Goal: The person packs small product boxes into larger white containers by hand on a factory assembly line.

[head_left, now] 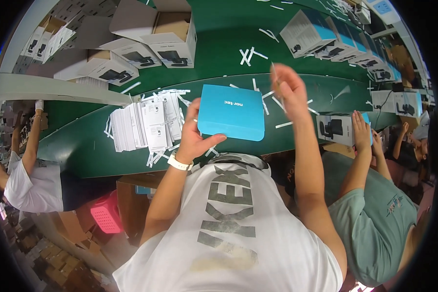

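A blue box (pixel 231 112) with white lettering on its face is held in front of me over the green table. My left hand (pixel 198 138) grips its left side, thumb along the lower edge and fingers behind. To the right of the box and apart from it, my right hand (pixel 291 91) is raised, slightly blurred, with its fingers pinched on a thin pale strip (pixel 276 74). Left of my left hand lies a stack of white printed leaflets (pixel 130 127), with narrow white strips on and around it.
Open white cartons (pixel 173 51) stand at the far left, and a row of blue-and-white boxes (pixel 309 36) at the far right. Loose white strips (pixel 248 57) litter the green table (pixel 219 44). Right of me, a co-worker's hands (pixel 361 131) touch another box (pixel 335 129). Another person works far left.
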{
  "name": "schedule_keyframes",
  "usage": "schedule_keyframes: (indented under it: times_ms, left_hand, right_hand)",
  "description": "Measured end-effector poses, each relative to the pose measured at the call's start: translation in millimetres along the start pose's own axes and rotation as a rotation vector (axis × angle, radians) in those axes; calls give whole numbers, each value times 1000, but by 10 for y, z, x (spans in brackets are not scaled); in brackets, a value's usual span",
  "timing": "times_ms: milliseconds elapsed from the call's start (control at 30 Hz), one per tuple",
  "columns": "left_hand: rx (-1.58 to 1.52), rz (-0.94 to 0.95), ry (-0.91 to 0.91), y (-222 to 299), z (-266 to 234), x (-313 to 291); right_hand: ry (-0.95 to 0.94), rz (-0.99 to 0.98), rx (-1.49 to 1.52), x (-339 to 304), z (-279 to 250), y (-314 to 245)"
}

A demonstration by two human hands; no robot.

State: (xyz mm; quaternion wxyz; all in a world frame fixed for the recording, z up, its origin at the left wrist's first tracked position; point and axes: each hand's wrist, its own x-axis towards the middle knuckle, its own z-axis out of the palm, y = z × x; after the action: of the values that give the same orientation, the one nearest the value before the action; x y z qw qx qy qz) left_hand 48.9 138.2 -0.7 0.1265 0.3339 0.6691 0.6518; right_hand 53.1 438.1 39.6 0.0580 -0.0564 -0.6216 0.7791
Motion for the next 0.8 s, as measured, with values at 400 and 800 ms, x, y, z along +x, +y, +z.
schedule_keyframes:
  times_ms: [400, 800]
  left_hand:
    - [146, 85, 181, -501, -279, -264]
    - [230, 50, 74, -472, -725, -392]
  right_hand:
    - [58, -285, -854, -1009, 758, 558]
    - [239, -529, -968, -1115, 1121, 941]
